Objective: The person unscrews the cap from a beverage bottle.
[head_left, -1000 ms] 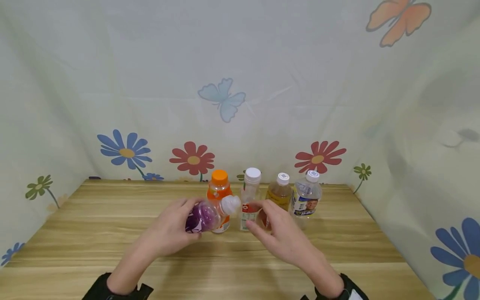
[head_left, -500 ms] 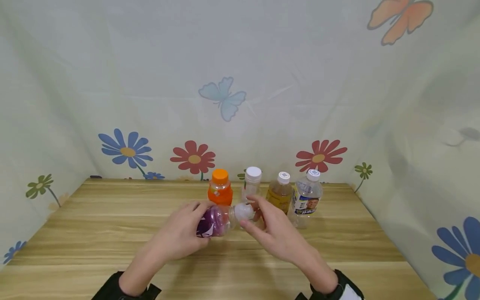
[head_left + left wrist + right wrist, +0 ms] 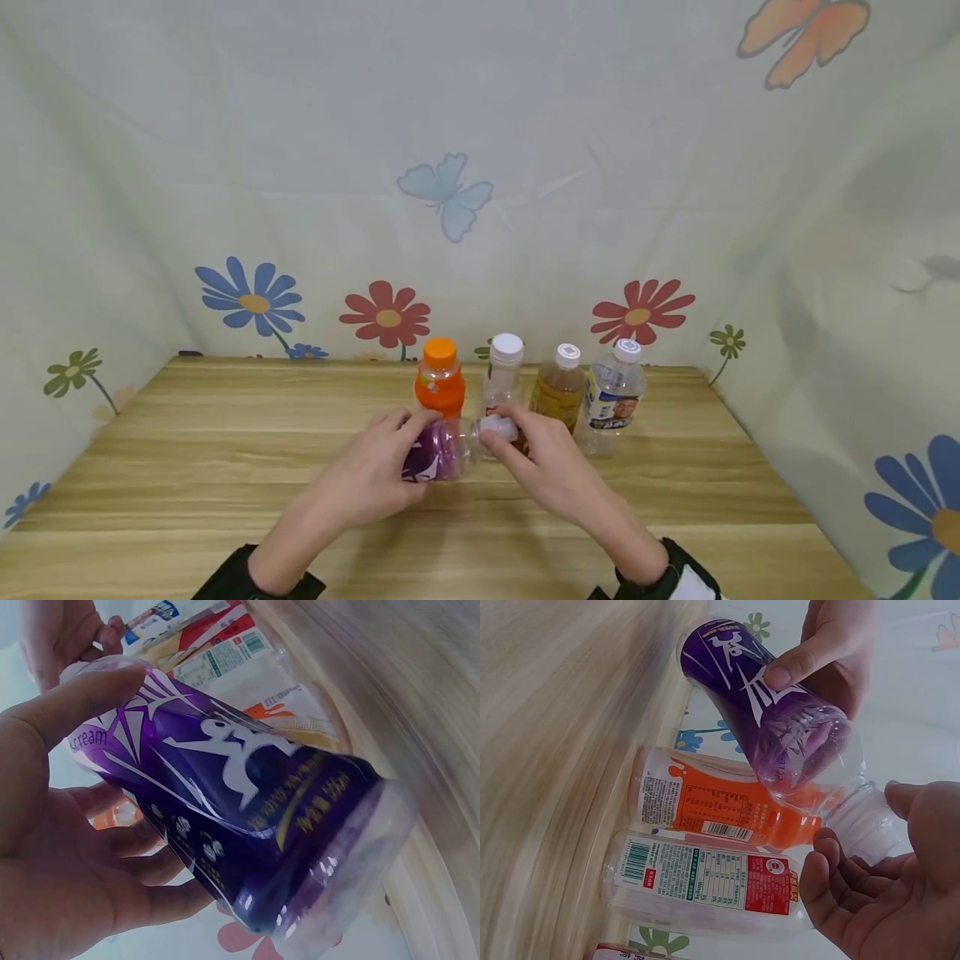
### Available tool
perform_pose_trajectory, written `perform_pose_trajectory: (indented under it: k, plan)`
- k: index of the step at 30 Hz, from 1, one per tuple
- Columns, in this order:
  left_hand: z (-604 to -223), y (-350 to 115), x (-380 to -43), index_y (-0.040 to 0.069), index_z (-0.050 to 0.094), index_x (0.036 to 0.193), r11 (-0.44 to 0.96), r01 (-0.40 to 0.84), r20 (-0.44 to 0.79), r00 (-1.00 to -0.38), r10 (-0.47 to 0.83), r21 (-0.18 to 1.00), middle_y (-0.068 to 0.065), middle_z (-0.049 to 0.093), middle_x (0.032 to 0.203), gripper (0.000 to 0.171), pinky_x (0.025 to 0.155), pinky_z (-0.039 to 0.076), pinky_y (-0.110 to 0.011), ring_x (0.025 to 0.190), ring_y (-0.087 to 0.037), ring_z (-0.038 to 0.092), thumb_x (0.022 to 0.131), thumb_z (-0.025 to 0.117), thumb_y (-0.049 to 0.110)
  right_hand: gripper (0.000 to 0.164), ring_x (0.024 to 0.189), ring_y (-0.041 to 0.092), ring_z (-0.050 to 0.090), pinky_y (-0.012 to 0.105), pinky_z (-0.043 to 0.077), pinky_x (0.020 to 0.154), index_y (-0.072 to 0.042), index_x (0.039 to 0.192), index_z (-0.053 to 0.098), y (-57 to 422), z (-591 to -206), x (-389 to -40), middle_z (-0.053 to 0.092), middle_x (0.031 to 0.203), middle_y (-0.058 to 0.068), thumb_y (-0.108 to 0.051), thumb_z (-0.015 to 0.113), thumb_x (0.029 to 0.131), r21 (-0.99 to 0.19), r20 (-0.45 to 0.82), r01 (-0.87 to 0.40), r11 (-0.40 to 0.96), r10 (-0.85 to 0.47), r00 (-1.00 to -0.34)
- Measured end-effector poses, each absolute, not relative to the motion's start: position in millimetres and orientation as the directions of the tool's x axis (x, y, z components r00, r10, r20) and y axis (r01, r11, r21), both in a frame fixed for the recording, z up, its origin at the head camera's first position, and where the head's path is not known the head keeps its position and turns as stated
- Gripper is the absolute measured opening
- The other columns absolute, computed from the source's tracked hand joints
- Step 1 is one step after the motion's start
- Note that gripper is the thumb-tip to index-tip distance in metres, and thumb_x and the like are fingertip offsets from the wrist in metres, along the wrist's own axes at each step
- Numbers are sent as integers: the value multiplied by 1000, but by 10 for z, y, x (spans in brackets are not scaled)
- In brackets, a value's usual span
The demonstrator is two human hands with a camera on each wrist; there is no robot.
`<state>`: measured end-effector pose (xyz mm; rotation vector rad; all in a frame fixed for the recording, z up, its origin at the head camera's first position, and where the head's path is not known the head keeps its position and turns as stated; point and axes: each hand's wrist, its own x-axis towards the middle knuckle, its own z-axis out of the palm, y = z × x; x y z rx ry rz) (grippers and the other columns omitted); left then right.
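A clear bottle with a purple label [image 3: 225, 765] lies tilted sideways above the table, its white cap [image 3: 864, 825] towards the right. My left hand [image 3: 378, 471] grips it round the label, thumb on one side and fingers on the other. With thumb and fingertips, my right hand [image 3: 555, 467] holds the white cap. Just behind the purple bottle stands an orange-capped bottle [image 3: 440, 387], partly covered by it. A clear bottle with a white cap [image 3: 506, 367] is upright behind my right hand, its lower part mostly hidden in the head view.
To the right stand a bottle with a yellow label [image 3: 558, 396] and a clear bottle with a blue and white label [image 3: 615, 396]. All rest on a wooden table [image 3: 247, 433], backed by a flower-printed cloth [image 3: 525, 267].
The purple bottle has moved right and tipped closer to level in my left hand. My right hand, apart from the cap a second ago, now pinches it.
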<state>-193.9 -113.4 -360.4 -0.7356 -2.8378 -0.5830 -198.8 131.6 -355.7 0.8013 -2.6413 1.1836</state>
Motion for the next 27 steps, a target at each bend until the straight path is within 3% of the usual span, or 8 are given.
perform_pose_trajectory:
  k: [5,13,18,24,27]
  plan:
    - [-3619,-1115,-1929,16,47,139,782,499,244,-866,436,374,-2,53,126,76,94,45,-38,115,-22,52,75,86,32,33,66,12,53,22,45,56,-14,117,62,1326,-3557,-1991,58,79,-9,-42,51,102,-648,366,-523,554,-376,-851]
    - [-3639,-1121,-1927,16,43,143,780,483,208,-876,436,398,-3,53,124,87,92,46,-37,109,-21,56,72,89,37,32,64,10,52,22,44,54,-14,120,61,1349,-3562,-1996,56,77,-10,-39,51,102,-660,383,-529,533,-368,-848]
    - [-3648,-1122,-1934,14,45,142,786,473,184,-880,437,398,-3,56,119,85,88,48,-35,102,-20,59,72,88,38,32,65,11,53,23,45,54,-14,119,62,1349,-3564,-1993,58,80,-10,-40,50,103,-674,388,-519,526,-347,-854]
    - [-3661,-1117,-1929,12,47,140,760,512,196,-858,475,401,-3,57,118,80,86,49,-34,101,-19,60,74,87,36,27,59,11,49,23,40,51,-19,109,64,1346,-3583,-1993,53,69,-8,-41,48,104,-682,386,-475,556,-278,-880]
    - [-3669,-1118,-1925,11,49,139,758,522,198,-852,484,391,-4,57,118,79,86,49,-33,101,-19,60,74,87,35,31,54,9,44,23,35,48,-18,96,63,1347,-3586,-1997,48,62,-7,-43,45,104,-671,371,-442,595,-247,-895]
